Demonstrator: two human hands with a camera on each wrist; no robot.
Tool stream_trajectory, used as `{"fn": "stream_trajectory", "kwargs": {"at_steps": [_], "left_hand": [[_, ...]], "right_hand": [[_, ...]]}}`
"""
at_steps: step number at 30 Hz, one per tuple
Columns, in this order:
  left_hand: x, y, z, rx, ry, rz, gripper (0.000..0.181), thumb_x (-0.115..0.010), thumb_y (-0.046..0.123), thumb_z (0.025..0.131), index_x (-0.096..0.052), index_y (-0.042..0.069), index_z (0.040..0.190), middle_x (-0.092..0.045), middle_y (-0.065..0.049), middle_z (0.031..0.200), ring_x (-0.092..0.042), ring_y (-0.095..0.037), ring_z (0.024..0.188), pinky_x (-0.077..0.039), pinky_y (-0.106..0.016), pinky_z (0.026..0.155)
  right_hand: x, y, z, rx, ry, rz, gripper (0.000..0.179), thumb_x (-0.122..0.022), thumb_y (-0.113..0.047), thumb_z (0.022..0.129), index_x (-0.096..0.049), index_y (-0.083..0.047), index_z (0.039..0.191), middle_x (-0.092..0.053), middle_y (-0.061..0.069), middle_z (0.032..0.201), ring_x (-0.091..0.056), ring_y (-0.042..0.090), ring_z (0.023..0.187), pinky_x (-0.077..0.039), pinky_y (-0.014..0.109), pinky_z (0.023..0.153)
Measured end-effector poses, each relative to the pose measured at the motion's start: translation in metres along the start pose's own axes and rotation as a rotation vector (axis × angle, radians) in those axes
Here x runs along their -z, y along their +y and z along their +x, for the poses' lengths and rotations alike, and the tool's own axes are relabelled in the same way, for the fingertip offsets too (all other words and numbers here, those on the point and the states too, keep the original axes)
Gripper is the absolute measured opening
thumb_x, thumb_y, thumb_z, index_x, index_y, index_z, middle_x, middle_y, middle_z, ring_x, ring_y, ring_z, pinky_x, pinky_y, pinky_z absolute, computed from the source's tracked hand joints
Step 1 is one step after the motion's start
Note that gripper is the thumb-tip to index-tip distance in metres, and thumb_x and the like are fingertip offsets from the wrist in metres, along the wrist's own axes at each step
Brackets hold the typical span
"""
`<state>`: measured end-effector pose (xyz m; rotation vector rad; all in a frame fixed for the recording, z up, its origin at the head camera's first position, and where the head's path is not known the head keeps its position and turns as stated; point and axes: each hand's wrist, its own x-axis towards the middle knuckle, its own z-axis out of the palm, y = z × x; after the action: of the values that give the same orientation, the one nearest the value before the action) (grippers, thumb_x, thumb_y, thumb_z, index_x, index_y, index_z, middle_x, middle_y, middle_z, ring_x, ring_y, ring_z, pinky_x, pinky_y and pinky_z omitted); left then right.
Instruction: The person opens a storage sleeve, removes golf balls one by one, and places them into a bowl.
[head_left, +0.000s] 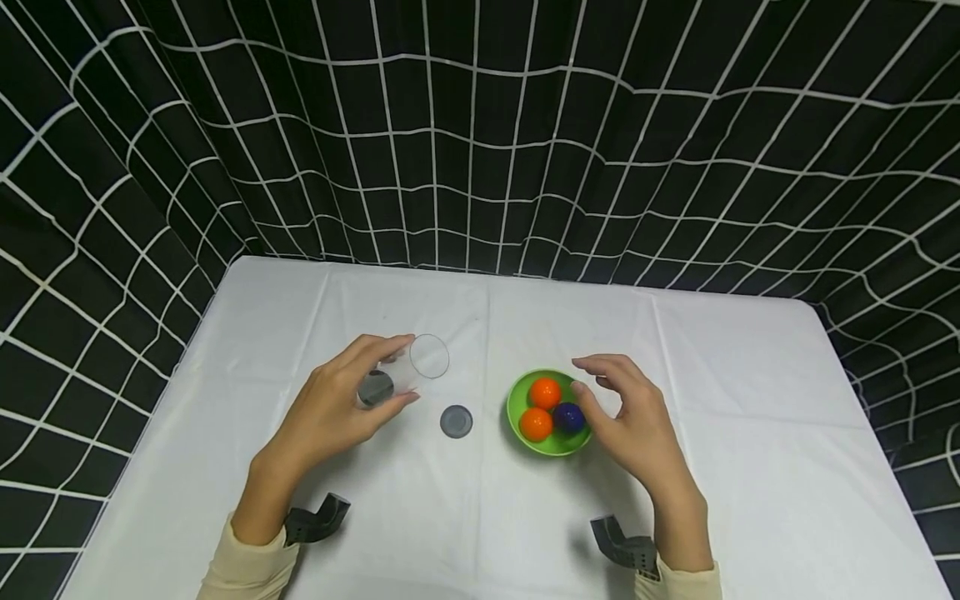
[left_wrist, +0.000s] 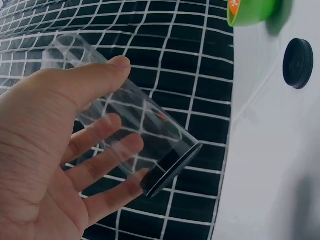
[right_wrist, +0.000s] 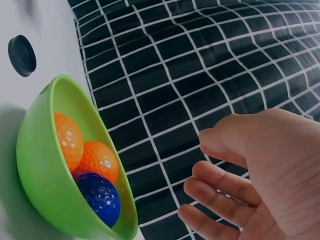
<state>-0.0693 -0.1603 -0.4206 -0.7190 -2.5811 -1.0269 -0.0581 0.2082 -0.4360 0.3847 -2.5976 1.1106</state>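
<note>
My left hand (head_left: 337, 396) holds a clear plastic tube (left_wrist: 135, 117), thumb on one side and fingers on the other. The tube leans, its open rim toward the right in the head view and its dark bottom cap (left_wrist: 172, 170) near the little finger. My right hand (head_left: 630, 417) hovers at the right side of a green bowl (right_wrist: 37, 165), fingers loosely bent with nothing between them. Two orange golf balls (head_left: 545, 392) and a dark blue golf ball (right_wrist: 99, 199) lie in the bowl. The thumb overlaps the bowl's rim in the head view.
A round dark grey lid (head_left: 456, 422) lies on the white-covered table (head_left: 750, 433) between the tube and the bowl. Black cloth with a white grid (head_left: 480, 150) hangs behind the table and along its sides. Each wrist wears a black camera mount (head_left: 318, 518).
</note>
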Motion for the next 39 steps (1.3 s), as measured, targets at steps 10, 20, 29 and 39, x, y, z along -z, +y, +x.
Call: {"fn": "stream_trajectory", "kwargs": {"at_steps": [10, 20, 29, 39], "left_hand": [[0.000, -0.003, 0.001, 0.006, 0.005, -0.037, 0.065, -0.090, 0.023, 0.086, -0.062, 0.019, 0.144, -0.072, 0.002, 0.126, -0.072, -0.015, 0.111, -0.061, -0.040, 0.095], [-0.008, -0.005, 0.001, 0.006, 0.030, -0.161, 0.062, -0.092, 0.015, 0.082, -0.063, 0.010, 0.137, -0.072, -0.004, 0.124, -0.071, -0.017, 0.113, -0.063, -0.033, 0.096], [-0.008, -0.010, 0.000, 0.090, -0.024, -0.172, 0.062, -0.091, 0.017, 0.084, -0.058, 0.010, 0.136, -0.072, -0.004, 0.126, -0.073, -0.022, 0.116, -0.062, -0.033, 0.099], [-0.014, -0.015, 0.002, 0.154, -0.096, -0.147, 0.060, -0.091, 0.021, 0.085, -0.054, 0.013, 0.132, -0.067, -0.001, 0.122, -0.072, -0.019, 0.110, -0.063, -0.034, 0.095]], "right_hand": [[-0.001, 0.003, 0.002, 0.021, 0.009, 0.003, 0.028, -0.075, -0.005, 0.096, -0.074, -0.007, 0.124, -0.073, 0.007, 0.122, -0.070, 0.026, 0.112, -0.045, 0.005, 0.102], [0.013, 0.020, -0.003, 0.024, 0.041, -0.073, 0.038, -0.076, 0.000, 0.092, -0.071, -0.006, 0.130, -0.069, 0.012, 0.130, -0.066, 0.034, 0.122, -0.029, 0.000, 0.109], [0.015, 0.023, 0.000, 0.028, 0.062, -0.067, 0.038, -0.076, 0.000, 0.092, -0.071, -0.005, 0.129, -0.068, 0.013, 0.132, -0.065, 0.035, 0.124, -0.029, 0.001, 0.110], [0.020, 0.028, -0.005, 0.007, 0.069, -0.078, 0.037, -0.075, -0.002, 0.093, -0.071, -0.005, 0.130, -0.067, 0.014, 0.133, -0.064, 0.036, 0.125, -0.027, 0.000, 0.110]]}}
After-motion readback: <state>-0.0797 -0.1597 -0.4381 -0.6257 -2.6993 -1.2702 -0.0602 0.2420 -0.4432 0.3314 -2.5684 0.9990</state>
